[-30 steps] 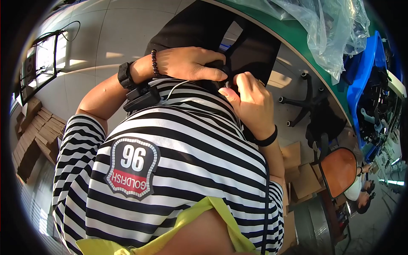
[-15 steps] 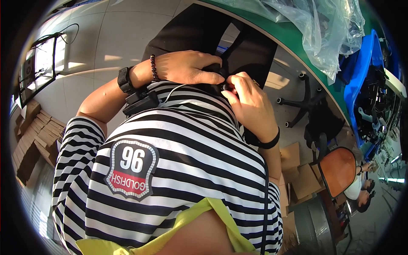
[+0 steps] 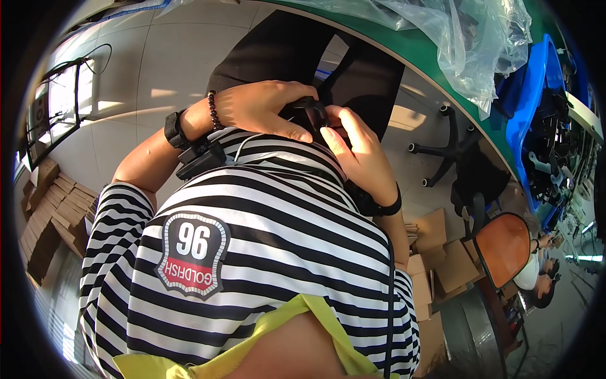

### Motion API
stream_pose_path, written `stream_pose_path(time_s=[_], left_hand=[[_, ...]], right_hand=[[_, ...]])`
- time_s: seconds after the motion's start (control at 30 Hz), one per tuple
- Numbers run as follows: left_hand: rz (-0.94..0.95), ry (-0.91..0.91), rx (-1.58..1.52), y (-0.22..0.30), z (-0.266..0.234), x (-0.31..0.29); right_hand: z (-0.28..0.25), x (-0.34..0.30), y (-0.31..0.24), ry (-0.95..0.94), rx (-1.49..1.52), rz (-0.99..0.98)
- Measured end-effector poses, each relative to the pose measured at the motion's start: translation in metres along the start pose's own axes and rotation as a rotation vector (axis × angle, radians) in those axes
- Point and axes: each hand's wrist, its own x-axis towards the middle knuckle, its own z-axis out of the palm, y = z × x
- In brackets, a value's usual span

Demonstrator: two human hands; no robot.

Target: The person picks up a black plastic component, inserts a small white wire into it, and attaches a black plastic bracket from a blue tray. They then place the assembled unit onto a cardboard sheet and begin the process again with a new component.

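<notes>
In front of my waist, both hands meet at a small black curved part (image 3: 314,115), whose exact kind I cannot make out. My left hand (image 3: 262,112) curls over it from the left, thumb stretched along the near side and fingertips hidden. On the other side, my right hand (image 3: 365,155) grips it between thumb and bent fingers. A dark beaded bracelet (image 3: 213,110) and a black strap (image 3: 173,129) circle my left wrist. Beside that forearm sits a black box-shaped device (image 3: 202,159) with a pale cable. A black band (image 3: 388,207) is on my right wrist.
A green table (image 3: 435,69) with clear plastic bags (image 3: 467,57) and a blue bin (image 3: 527,120) of black parts is at the far right. Near it are a wheeled chair base (image 3: 451,148), an orange chair (image 3: 503,249), cardboard boxes (image 3: 451,268) and another person (image 3: 533,278). Stacked cardboard (image 3: 53,215) stands left.
The black part has risen into clearer view between my hands. My right thumb and fingers have shifted slightly left and spread further apart along it; my left hand has moved slightly left.
</notes>
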Motion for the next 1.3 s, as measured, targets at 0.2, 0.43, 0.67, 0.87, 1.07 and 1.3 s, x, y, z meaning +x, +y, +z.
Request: stream_pose_path(time_s=[0.2, 0.43, 0.67, 0.87, 1.07, 1.3], left_hand=[[0.095, 0.136, 0.065, 0.003, 0.013, 0.002], [0.165, 0.229, 0.017, 0.004, 0.015, 0.008], [0.135, 0.217, 0.025, 0.010, 0.011, 0.010], [0.178, 0.282, 0.053, 0.008, 0.013, 0.014], [0.198, 0.269, 0.040, 0.010, 0.009, 0.013], [0.168, 0.250, 0.020, 0.015, 0.009, 0.010]], right_hand=[[-0.001, 0.008, -0.003, -0.005, -0.111, 0.051], [-0.011, 0.007, -0.013, 0.043, -0.199, -0.048], [-0.017, 0.013, -0.016, 0.037, -0.287, -0.072], [-0.012, 0.023, -0.018, 0.101, -0.392, -0.095], [-0.027, 0.022, -0.024, 0.010, -0.261, -0.123], [-0.025, 0.020, -0.028, 0.039, -0.311, -0.081]])
